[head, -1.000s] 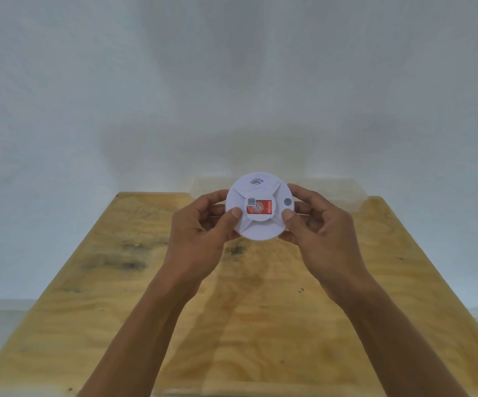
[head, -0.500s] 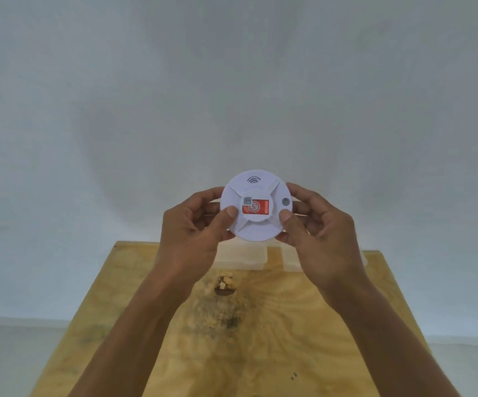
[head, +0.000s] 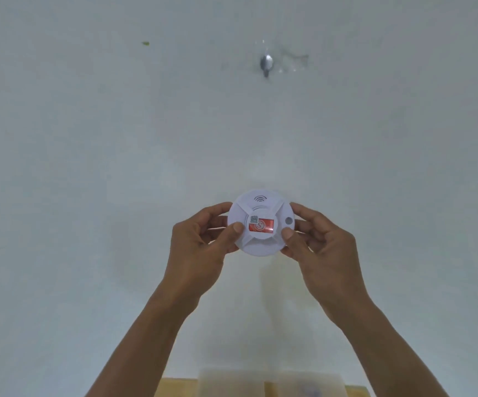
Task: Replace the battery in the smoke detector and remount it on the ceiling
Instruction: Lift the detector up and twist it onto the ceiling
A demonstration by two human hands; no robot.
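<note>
A round white smoke detector [head: 260, 209] with a red label on its middle faces me, held up in front of the white wall. My left hand [head: 200, 239] grips its left rim, thumb on the front face and fingers behind. My right hand [head: 320, 242] grips the right rim the same way. High above the detector a small metal hook [head: 266, 63] on a clear adhesive patch sticks out of the white surface.
The far edge of the wooden table [head: 174, 388] shows at the bottom of the view, with a clear plastic box [head: 272, 382] on it. A small green speck [head: 145, 43] marks the wall at the upper left.
The view has tilted upward: the table has dropped almost out of sight and the hook has come into view. Both hands keep the same hold on the detector, raised higher.
</note>
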